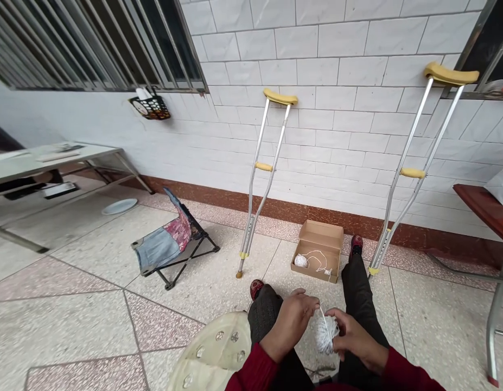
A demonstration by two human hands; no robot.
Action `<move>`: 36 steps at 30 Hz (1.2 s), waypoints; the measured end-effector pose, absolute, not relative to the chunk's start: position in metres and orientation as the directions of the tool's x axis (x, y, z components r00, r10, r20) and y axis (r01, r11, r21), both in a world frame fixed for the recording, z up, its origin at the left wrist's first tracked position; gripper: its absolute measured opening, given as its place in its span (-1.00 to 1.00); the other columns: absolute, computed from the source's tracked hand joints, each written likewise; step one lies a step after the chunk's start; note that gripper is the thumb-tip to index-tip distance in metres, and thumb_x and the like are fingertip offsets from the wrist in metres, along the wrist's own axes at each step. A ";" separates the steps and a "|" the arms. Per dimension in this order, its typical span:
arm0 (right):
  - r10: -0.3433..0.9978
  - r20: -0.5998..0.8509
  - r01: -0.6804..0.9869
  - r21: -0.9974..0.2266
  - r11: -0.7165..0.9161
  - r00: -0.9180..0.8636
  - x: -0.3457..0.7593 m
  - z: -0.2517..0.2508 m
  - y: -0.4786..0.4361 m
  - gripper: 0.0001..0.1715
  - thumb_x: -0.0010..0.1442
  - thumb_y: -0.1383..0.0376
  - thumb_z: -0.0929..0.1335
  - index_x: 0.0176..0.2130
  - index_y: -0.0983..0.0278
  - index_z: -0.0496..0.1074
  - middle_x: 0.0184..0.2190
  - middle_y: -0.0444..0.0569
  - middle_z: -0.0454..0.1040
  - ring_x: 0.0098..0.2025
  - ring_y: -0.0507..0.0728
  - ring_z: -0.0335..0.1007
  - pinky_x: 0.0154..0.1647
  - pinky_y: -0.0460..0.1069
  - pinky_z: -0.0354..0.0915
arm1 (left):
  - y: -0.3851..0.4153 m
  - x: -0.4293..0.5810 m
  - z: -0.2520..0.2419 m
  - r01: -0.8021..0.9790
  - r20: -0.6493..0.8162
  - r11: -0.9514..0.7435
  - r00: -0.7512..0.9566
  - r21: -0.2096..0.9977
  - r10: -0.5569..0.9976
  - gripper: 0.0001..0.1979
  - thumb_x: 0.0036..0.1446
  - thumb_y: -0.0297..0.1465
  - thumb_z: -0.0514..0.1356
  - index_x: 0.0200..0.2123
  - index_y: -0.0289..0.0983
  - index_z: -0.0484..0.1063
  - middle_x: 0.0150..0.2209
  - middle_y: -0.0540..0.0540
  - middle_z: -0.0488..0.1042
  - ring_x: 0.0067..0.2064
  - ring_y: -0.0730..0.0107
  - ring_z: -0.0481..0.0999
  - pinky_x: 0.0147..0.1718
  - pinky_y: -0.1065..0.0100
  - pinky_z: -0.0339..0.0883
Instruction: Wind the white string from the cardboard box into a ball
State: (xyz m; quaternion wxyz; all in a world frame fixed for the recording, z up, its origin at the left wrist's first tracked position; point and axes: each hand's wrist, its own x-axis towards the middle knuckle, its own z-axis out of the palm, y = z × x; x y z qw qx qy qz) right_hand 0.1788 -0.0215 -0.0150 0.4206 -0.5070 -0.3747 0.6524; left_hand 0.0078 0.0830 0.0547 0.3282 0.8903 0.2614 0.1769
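Note:
A ball of white string (326, 334) sits in my right hand (354, 338), whose fingers wrap its right side. My left hand (290, 326) is just left of the ball, pinching a taut strand (322, 317) that runs down onto it. Both red sleeves show at the bottom. Ahead on the floor, an open cardboard box (316, 251) holds a smaller white string ball (300, 261) with loose strands (318, 257) trailing across its base. I cannot see a strand linking the box to my hands.
My dark-trousered legs (359, 293) extend forward, with red shoes on either side of the box. Two aluminium crutches (261, 179) lean against the tiled wall. A folding stool (170, 241) stands left, a pale round stool top (212, 353) lies lower left, and a red table edge (479, 206) is right.

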 end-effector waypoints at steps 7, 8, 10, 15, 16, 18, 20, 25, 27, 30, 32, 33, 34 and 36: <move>0.919 -0.363 -0.428 -0.813 -0.394 -0.157 0.183 0.050 -0.032 -0.41 -0.13 0.34 0.49 -0.06 0.18 0.38 -0.36 -0.16 0.42 -0.45 0.00 0.33 -0.48 -0.11 0.32 | 0.068 0.020 0.008 0.298 0.045 -0.352 0.704 0.887 0.709 -0.61 0.28 -0.27 0.01 -0.53 -0.30 0.43 -0.55 -0.01 0.39 -0.44 0.38 0.36 -0.42 0.43 0.17; 0.919 -0.357 -0.445 -0.805 -0.393 -0.165 0.183 0.056 -0.033 -0.44 -0.11 0.34 0.49 -0.07 0.19 0.39 -0.36 -0.15 0.42 -0.42 0.02 0.34 -0.46 -0.11 0.33 | 0.063 0.020 0.003 0.271 0.026 -0.299 0.700 0.915 0.713 -0.62 0.26 -0.26 0.03 -0.51 -0.31 0.46 -0.54 -0.02 0.42 -0.42 0.36 0.38 -0.42 0.43 0.18; 0.924 -0.333 -0.478 -0.790 -0.383 -0.189 0.180 0.064 -0.033 -0.51 -0.06 0.35 0.48 -0.08 0.20 0.40 -0.33 -0.12 0.45 -0.37 0.04 0.38 -0.43 -0.09 0.35 | 0.052 0.020 -0.004 0.213 0.000 -0.211 0.702 0.954 0.712 -0.63 0.22 -0.22 0.08 -0.50 -0.32 0.49 -0.53 -0.04 0.44 -0.40 0.32 0.40 -0.40 0.41 0.21; 0.956 -0.254 -0.526 -0.798 -0.293 -0.147 0.178 0.073 -0.018 -0.49 -0.03 0.39 0.49 -0.06 0.23 0.39 -0.24 -0.05 0.50 -0.32 0.08 0.45 -0.34 -0.04 0.39 | 0.032 0.020 -0.012 0.123 -0.047 -0.049 0.669 0.991 0.742 -0.53 0.16 -0.08 0.14 -0.58 -0.32 0.47 -0.54 -0.06 0.45 -0.41 0.33 0.39 -0.35 0.37 0.21; 0.962 -0.245 -0.526 -0.806 -0.273 -0.123 0.180 0.074 -0.015 -0.47 -0.04 0.38 0.50 -0.04 0.23 0.39 -0.23 -0.05 0.50 -0.31 0.08 0.45 -0.32 -0.03 0.40 | 0.031 0.019 -0.012 0.092 -0.054 -0.011 0.675 0.996 0.736 -0.53 0.16 -0.05 0.13 -0.53 -0.33 0.48 -0.51 -0.07 0.47 -0.39 0.32 0.40 -0.31 0.35 0.22; 0.966 -0.242 -0.535 -0.806 -0.251 -0.089 0.186 0.077 -0.010 -0.46 -0.05 0.38 0.51 -0.05 0.24 0.39 -0.23 -0.05 0.51 -0.29 0.08 0.46 -0.30 -0.03 0.41 | 0.031 0.015 -0.013 0.027 -0.067 0.067 0.696 0.997 0.715 -0.53 0.15 0.00 0.13 -0.37 -0.33 0.50 -0.46 -0.09 0.50 -0.35 0.29 0.43 -0.25 0.32 0.24; 0.957 -0.281 -0.583 -0.765 -0.272 -0.076 0.194 0.079 -0.011 -0.50 -0.06 0.38 0.52 -0.09 0.27 0.42 -0.25 -0.05 0.53 -0.30 0.06 0.47 -0.29 -0.05 0.41 | 0.033 0.009 -0.012 0.000 -0.082 0.116 0.710 0.993 0.699 -0.49 0.14 0.04 0.12 -0.25 -0.33 0.47 -0.44 -0.10 0.52 -0.34 0.27 0.45 -0.21 0.28 0.26; 0.919 -0.393 -0.741 -0.611 -0.278 -0.021 0.212 0.084 -0.021 -0.61 -0.05 0.36 0.52 -0.18 0.32 0.48 -0.34 -0.04 0.57 -0.35 0.02 0.49 -0.31 -0.14 0.38 | 0.034 -0.001 0.002 0.059 -0.077 0.049 0.774 0.997 0.629 -0.55 0.22 0.00 0.07 -0.27 -0.29 0.42 -0.45 -0.08 0.55 -0.30 0.28 0.49 -0.15 0.29 0.25; 0.929 -0.370 -0.768 -0.601 -0.222 0.020 0.217 0.085 -0.023 -0.57 -0.05 0.36 0.52 -0.14 0.30 0.47 -0.32 -0.04 0.57 -0.35 0.02 0.49 -0.32 -0.14 0.38 | 0.031 0.001 0.010 0.043 -0.086 0.089 0.818 0.995 0.569 -0.58 0.25 -0.03 0.05 -0.23 -0.30 0.38 -0.47 -0.08 0.56 -0.35 0.30 0.52 -0.19 0.30 0.26; 0.939 -0.343 -0.794 -0.582 -0.176 0.043 0.223 0.084 -0.025 -0.57 -0.05 0.35 0.52 -0.13 0.29 0.47 -0.29 -0.04 0.58 -0.34 0.03 0.50 -0.32 -0.14 0.37 | 0.027 0.008 0.017 0.008 -0.104 0.178 0.833 0.984 0.543 -0.57 0.26 -0.02 0.02 -0.19 -0.30 0.32 -0.53 -0.07 0.55 -0.45 0.32 0.52 -0.27 0.30 0.27; 0.940 -0.341 -0.804 -0.566 -0.183 0.026 0.225 0.083 -0.026 -0.62 -0.07 0.35 0.52 -0.19 0.31 0.49 -0.30 -0.02 0.58 -0.34 0.04 0.50 -0.34 -0.14 0.36 | 0.027 0.011 0.016 -0.004 -0.118 0.208 0.812 0.978 0.572 -0.55 0.24 0.00 0.01 -0.17 -0.30 0.30 -0.55 -0.07 0.54 -0.47 0.30 0.53 -0.29 0.29 0.27; 0.941 -0.339 -0.806 -0.561 -0.189 0.015 0.226 0.082 -0.027 -0.65 -0.08 0.35 0.53 -0.23 0.32 0.50 -0.31 -0.02 0.58 -0.35 0.05 0.50 -0.35 -0.13 0.36 | 0.028 0.011 0.013 -0.002 -0.126 0.212 0.801 0.977 0.586 -0.54 0.23 0.01 0.01 -0.17 -0.30 0.31 -0.55 -0.07 0.54 -0.46 0.28 0.54 -0.29 0.29 0.28; 0.943 -0.334 -0.806 -0.559 -0.193 0.006 0.226 0.082 -0.028 -0.67 -0.10 0.36 0.53 -0.26 0.33 0.50 -0.33 -0.02 0.58 -0.36 0.05 0.50 -0.36 -0.13 0.35 | 0.028 0.011 0.009 0.005 -0.133 0.209 0.788 0.978 0.601 -0.54 0.22 0.01 0.02 -0.18 -0.30 0.32 -0.56 -0.07 0.54 -0.46 0.27 0.54 -0.30 0.28 0.29; 0.948 -0.320 -0.806 -0.561 -0.189 0.001 0.228 0.083 -0.028 -0.67 -0.12 0.36 0.54 -0.29 0.34 0.51 -0.36 -0.01 0.58 -0.37 0.07 0.50 -0.38 -0.12 0.34 | 0.029 0.007 -0.002 0.026 -0.153 0.206 0.759 0.978 0.633 -0.54 0.19 0.01 0.04 -0.23 -0.30 0.34 -0.61 -0.04 0.51 -0.49 0.26 0.53 -0.32 0.28 0.30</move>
